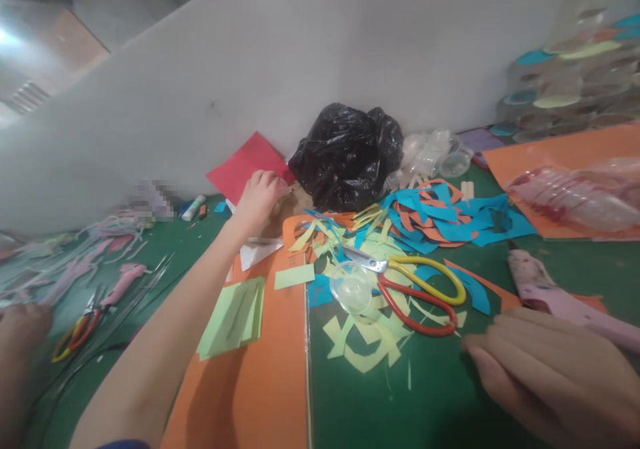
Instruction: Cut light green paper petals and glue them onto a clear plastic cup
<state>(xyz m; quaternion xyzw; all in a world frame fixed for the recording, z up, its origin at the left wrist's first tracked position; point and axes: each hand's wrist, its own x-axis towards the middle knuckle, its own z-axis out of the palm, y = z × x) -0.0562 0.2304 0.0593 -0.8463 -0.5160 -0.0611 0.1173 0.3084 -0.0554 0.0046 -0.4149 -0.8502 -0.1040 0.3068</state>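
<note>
Red paper (250, 162) sits beside the black bag (347, 159), my left hand (264, 192) curled at its near edge, grip I cannot tell; right hand (550, 369) half-curled, contents hidden, by pink glue gun (583, 312).

A dark blue sleeve (123, 445) showed as a thin, curved sliver of plain cloth at the bottom edge, left of centre. The left forearm (185, 302) was bare beyond it, smooth and slender, broad at the lower left and narrowing to a slim wrist. The left hand (261, 192), near the middle of the frame, was bare and small, with rounded knuckles. The right hand (550, 369), at lower right, was also bare, looking larger and slightly blurred.
</note>
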